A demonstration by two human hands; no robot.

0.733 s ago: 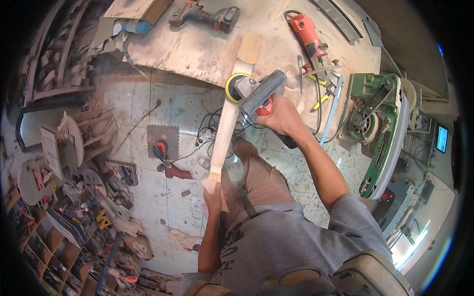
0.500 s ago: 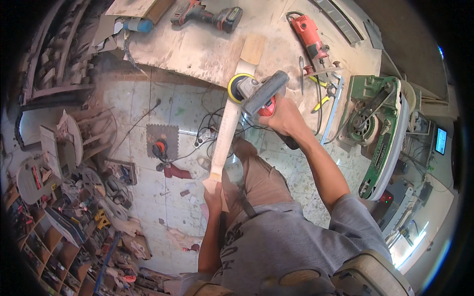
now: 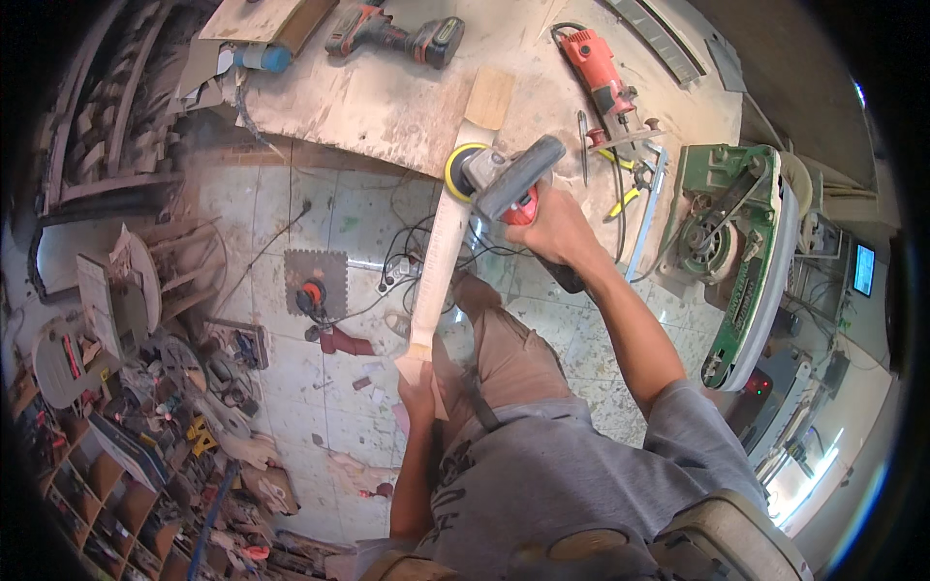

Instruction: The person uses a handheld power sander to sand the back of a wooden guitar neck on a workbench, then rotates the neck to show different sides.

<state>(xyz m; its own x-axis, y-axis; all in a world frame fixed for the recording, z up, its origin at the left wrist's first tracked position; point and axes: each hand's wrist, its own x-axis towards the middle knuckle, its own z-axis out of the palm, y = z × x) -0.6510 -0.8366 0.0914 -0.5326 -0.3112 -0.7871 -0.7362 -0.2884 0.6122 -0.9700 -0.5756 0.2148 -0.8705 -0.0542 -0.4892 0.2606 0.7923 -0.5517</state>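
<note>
A person in a grey short-sleeved shirt [image 3: 601,465] works at a dusty pale wooden bench [image 3: 407,102], the right hand [image 3: 554,229] closed around a red, grey and black power sander [image 3: 511,186] with a round, yellow-rimmed pad [image 3: 455,172]. The left hand [image 3: 418,390] grips the flared lower end of a long, slim, pale wooden neck [image 3: 438,261], which slants away from the body and crosses the bench's near edge, its far end above the bench top. The pad is at the wood just off that edge; whether the two touch cannot be told.

Dark lettering runs across the shirt's front, partly lost in folds. Light lettering marks the side of a green metal belt machine [image 3: 717,257] beside the bench's right edge. A lit blue screen [image 3: 864,271] at far right is too small to read, as are faint marks along the wood.

A red-and-black cordless drill [image 3: 392,39] lies toward the bench's far edge. Near the right edge are a red corded router [image 3: 596,68] with a black cable and yellow-handled pliers [image 3: 625,201], the pliers just beside a long blue-grey strip [image 3: 647,218].
</note>
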